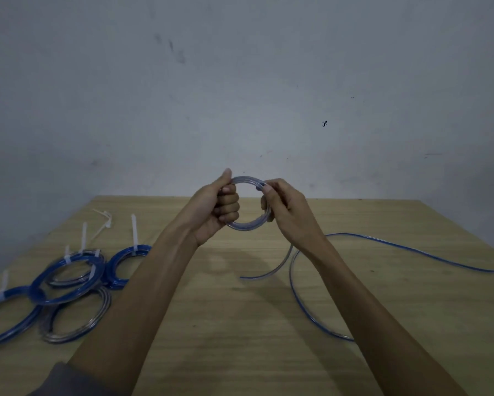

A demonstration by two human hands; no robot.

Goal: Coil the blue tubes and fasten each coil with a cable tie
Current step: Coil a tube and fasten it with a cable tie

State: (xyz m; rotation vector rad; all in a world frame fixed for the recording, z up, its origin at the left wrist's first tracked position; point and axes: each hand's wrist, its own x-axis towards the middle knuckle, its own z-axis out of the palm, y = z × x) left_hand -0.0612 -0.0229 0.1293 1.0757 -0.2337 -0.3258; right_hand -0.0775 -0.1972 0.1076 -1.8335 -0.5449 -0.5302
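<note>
The worktop (pixel 240 324) has tied coils (pixel 68 277) on the left. Both hands hold a small coil (pixel 247 227) up high: left hand (pixel 217 212) wraps it, right hand (pixel 285 212) pinches it. The loose tube (pixel 411 252) might spring open if a hand slips.

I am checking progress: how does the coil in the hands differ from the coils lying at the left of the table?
The held coil is gripped above the table by both hands; the left coils lie flat. The held coil has no tie and trails loose tube; the left coils carry white ties. All are round tube loops.
</note>
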